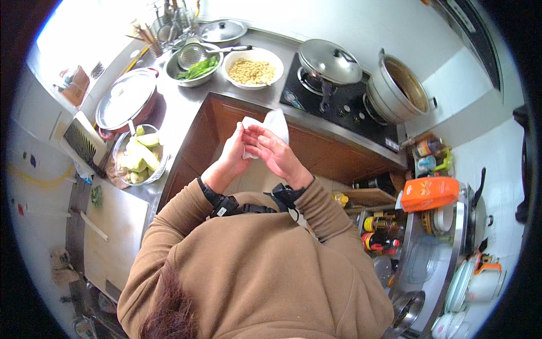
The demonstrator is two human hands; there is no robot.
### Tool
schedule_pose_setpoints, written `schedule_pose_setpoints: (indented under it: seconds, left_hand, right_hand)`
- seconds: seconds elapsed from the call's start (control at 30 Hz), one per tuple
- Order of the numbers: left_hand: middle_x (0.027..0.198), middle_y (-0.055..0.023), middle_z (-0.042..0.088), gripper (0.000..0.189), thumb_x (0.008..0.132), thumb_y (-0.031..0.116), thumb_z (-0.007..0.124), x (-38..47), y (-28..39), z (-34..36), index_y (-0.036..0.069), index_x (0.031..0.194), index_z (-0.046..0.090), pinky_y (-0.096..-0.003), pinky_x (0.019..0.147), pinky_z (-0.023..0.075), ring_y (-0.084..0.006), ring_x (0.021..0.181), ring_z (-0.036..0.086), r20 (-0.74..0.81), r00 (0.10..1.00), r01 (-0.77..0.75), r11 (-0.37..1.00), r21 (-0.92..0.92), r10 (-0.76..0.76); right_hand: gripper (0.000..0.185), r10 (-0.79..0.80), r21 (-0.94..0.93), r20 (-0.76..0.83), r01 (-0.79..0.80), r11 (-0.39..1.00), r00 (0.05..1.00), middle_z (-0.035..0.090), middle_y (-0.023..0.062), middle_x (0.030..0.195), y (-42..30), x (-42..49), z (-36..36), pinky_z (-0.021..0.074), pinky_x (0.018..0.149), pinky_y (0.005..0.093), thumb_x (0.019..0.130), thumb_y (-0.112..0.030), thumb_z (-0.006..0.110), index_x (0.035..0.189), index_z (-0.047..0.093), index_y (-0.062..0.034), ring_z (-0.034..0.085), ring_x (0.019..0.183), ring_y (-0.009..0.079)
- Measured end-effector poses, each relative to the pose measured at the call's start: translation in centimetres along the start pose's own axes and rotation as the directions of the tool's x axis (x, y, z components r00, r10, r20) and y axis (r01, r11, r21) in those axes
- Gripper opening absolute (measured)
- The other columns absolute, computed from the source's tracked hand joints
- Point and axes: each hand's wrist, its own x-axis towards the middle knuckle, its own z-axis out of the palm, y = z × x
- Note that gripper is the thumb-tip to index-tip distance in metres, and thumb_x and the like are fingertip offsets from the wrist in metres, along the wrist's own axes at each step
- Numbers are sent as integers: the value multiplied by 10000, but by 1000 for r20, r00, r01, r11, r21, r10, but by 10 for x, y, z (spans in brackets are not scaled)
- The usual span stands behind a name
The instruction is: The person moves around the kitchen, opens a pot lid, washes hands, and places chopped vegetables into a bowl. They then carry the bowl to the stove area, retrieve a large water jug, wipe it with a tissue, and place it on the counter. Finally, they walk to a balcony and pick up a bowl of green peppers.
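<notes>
My left hand [230, 156] and my right hand [277, 154] meet in front of my body, above the floor by the brown cabinets. Between them is a crumpled white paper towel [278, 123]. Its upper edge stands out beyond the fingers of my right hand, and a small piece shows below. The towel is pressed against both hands; the middle of it is hidden by the fingers. Past the hands, on the steel counter, stand a white bowl of yellowish pieces of food [250, 70] and a metal bowl [199, 80] with green leaves and a skimmer [192, 56].
A lidded wok [330, 61] and a tall metal pot [396, 91] sit on the black gas stove [292, 91]. At left are a red lidded pot [127, 101], a glass bowl of peeled vegetables [139, 156] and a cutting board [114, 237]. Bottles and dishes fill the metal shelf [413, 237] at right.
</notes>
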Motion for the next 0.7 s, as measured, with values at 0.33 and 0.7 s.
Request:
schedule_pose_setpoints:
  seconds: [0.33, 0.7]
  left_hand:
    - [807, -99, 621, 620, 887, 507, 447, -43, 33, 34, 27, 1279, 441, -218, 291, 371, -117, 333, 457, 384, 919, -132, 849, 511, -88]
    - [481, -33, 437, 637, 878, 644, 333, -35, 7, 27, 52, 721, 508, -269, 268, 345, -142, 318, 423, -102, 994, 24, 839, 543, 38]
  right_hand:
    - [491, 82, -184, -280, -137, 973, 956, 543, 58, 594, 18, 1, 26, 458, 379, 290, 950, -470, 349, 861, 562, -36, 547, 437, 181]
    - [395, 174, -187, -406, -267, 945, 897, 485, 12, 538, 22, 6, 24, 371, 355, 248, 950, -365, 397, 736, 537, -64, 467, 402, 114]
